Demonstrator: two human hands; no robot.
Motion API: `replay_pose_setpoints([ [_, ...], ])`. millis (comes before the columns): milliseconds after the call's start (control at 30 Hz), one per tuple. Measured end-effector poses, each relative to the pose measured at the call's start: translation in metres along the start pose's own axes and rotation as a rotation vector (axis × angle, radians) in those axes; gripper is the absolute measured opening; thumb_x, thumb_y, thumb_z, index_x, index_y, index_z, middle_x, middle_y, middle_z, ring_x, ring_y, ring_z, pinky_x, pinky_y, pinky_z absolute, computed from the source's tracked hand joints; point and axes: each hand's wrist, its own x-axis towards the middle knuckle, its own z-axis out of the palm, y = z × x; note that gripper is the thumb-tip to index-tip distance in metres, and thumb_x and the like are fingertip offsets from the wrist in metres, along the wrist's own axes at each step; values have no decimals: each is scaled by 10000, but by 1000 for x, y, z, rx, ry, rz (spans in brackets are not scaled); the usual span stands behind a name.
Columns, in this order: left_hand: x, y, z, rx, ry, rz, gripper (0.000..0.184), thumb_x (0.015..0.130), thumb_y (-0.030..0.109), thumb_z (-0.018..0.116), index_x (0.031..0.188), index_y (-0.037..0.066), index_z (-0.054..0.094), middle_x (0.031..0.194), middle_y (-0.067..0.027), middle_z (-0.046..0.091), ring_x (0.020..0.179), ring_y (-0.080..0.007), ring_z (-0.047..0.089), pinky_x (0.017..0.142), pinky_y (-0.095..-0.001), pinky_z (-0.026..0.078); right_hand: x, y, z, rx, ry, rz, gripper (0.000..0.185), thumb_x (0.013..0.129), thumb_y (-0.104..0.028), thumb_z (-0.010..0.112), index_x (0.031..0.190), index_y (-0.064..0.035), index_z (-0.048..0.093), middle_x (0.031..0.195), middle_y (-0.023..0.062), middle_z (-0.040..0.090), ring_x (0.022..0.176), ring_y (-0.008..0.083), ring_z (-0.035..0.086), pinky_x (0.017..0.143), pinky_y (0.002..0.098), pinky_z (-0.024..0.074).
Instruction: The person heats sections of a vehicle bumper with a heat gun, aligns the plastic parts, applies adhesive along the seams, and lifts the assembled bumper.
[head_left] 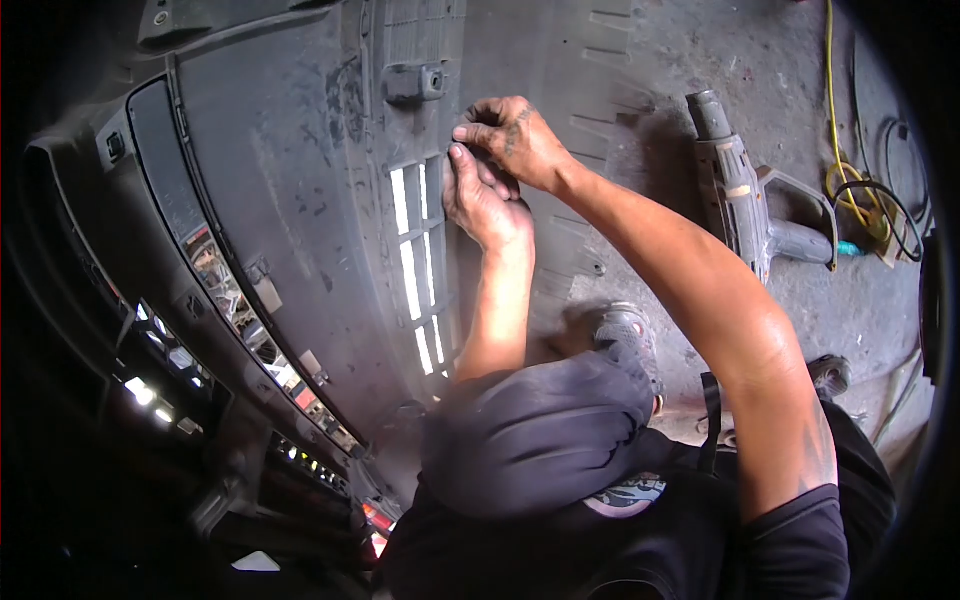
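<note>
My left hand [487,205] is raised in front of a large grey plastic panel [270,180], its fingers curled and thumb pointing up. Just above it, my right hand [508,140] is bent at the wrist with thumb and fingers pinched together. The fingertips of both hands nearly meet. Whatever they pinch, if anything, is too small or hidden to make out. Both hands are close to the panel's slotted vent [416,260], where bright light shows through. A square-ended block [415,84] sticks out of the panel above the vent.
A grey power tool like a heat gun [740,195] lies on the concrete floor [690,50] to the right, beside a yellow cable [832,90] and dark coiled cords. A shoe [630,335] is below my right forearm. Dark panels with openings [160,240] stand at left.
</note>
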Motion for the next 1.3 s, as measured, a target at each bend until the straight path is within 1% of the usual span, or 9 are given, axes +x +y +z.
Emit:
replay_pose_setpoints([
  [67, 1, -1, -1, -8, 39, -3, 343, 1078, 321, 564, 795, 136, 506, 618, 70, 353, 476, -42, 323, 424, -222, 282, 2, 2, 0, 18, 7, 16, 278, 980, -193, 718, 1042, 77, 704, 760, 91, 704, 638, 124, 624, 579, 322, 528],
  [267, 3, -2, -4, -11, 31, -17, 359, 1071, 340, 576, 786, 141, 490, 614, 74, 324, 479, -43, 297, 433, -231, 276, 8, 6, 0, 44, -15, 38, 232, 976, -180, 728, 976, 50, 698, 765, 59, 691, 710, 112, 628, 652, 313, 537],
  [467, 5, -3, -7, -18, 52, -42, 382, 1072, 324, 575, 758, 159, 434, 607, 81, 276, 469, -52, 255, 434, -241, 253, 9, 9, -1, 65, -17, 35, 240, 965, -199, 743, 960, 38, 705, 760, 47, 671, 718, 100, 590, 645, 302, 508],
  [667, 3, -3, -5, -8, 47, -26, 368, 1078, 310, 565, 767, 155, 445, 604, 79, 282, 469, -54, 272, 435, -246, 272, 9, 7, -4, 73, -41, 77, 246, 963, -202, 742, 944, 41, 707, 755, 46, 660, 713, 109, 565, 645, 314, 490],
  [700, 3, -3, -5, 1, 41, -27, 371, 1081, 316, 558, 767, 161, 438, 614, 78, 282, 478, -57, 272, 450, -249, 274, 8, 7, -4, 38, -39, 38, 240, 968, -201, 732, 954, 38, 717, 775, 54, 672, 724, 114, 571, 663, 316, 495],
  [900, 2, 0, -8, -24, 5, -69, 346, 1089, 323, 544, 790, 171, 457, 641, 82, 304, 503, -58, 285, 493, -252, 288, 5, 14, -10, 245, -69, 41, 269, 980, -204, 715, 1008, 63, 726, 831, 92, 714, 771, 126, 620, 713, 322, 519],
  [1067, 5, 1, -6, -87, 36, -95, 376, 1091, 284, 529, 749, 173, 421, 620, 80, 287, 487, -57, 288, 453, -244, 277, 1, -3, -6, 61, -55, 60, 288, 975, -209, 719, 1006, 78, 718, 808, 103, 717, 735, 137, 637, 683, 334, 532],
  [1267, 2, 4, -5, -40, 45, -109, 319, 1083, 317, 536, 816, 143, 526, 634, 78, 341, 500, -50, 301, 459, -237, 262, 6, 7, 5, -23, 16, 33, 279, 973, -215, 715, 976, 64, 710, 779, 100, 706, 698, 136, 626, 643, 339, 525],
  [1300, 1, 6, -1, -48, 87, -137, 304, 1084, 328, 532, 866, 118, 562, 633, 75, 358, 502, -50, 306, 455, -236, 258, 7, 8, 6, -13, 20, 43, 276, 974, -215, 712, 966, 61, 708, 776, 97, 703, 699, 135, 625, 642, 339, 523],
])
